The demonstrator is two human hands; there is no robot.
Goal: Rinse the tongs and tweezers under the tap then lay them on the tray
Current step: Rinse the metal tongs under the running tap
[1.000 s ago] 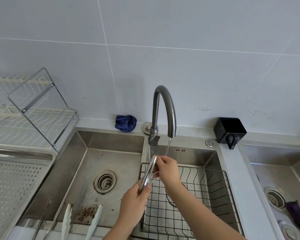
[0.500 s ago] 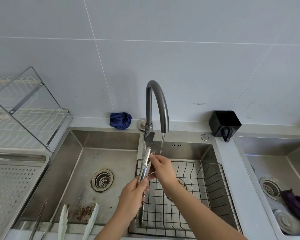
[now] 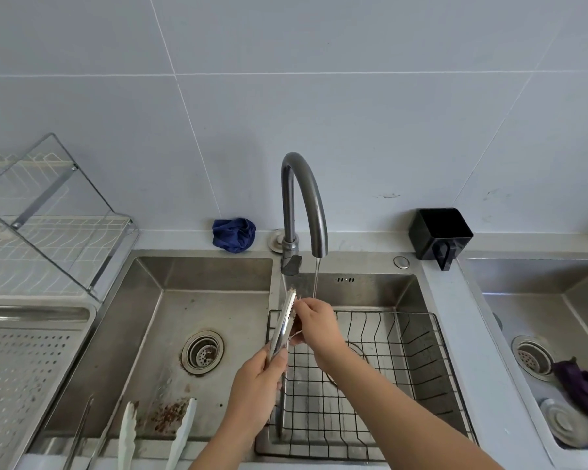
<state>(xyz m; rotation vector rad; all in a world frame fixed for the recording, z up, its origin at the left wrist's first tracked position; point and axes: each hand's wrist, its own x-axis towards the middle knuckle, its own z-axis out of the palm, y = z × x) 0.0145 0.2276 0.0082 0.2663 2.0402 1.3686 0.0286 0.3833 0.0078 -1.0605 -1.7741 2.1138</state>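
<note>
I hold shiny steel tongs [image 3: 283,327] upright over the divider between the two sink basins. My left hand [image 3: 257,390] grips their lower handle end. My right hand [image 3: 314,325] pinches the toothed tips near the top, just left of a thin water stream [image 3: 316,278] falling from the grey curved tap [image 3: 304,205]. White-tipped tongs [image 3: 157,432] and thin steel tweezers [image 3: 80,432] lean on the left basin's front edge. The perforated steel tray [image 3: 21,378] lies at the far left.
A black wire basket [image 3: 418,371] fills the middle basin. A wire dish rack [image 3: 48,228] stands behind the tray. A blue cloth [image 3: 233,234] and a black holder [image 3: 440,234] sit on the back ledge. A purple cloth [image 3: 584,385] lies in the right basin.
The view has shifted a little; both hands keep the steel tongs beside the running water, with the right fingers still working at the tips.
</note>
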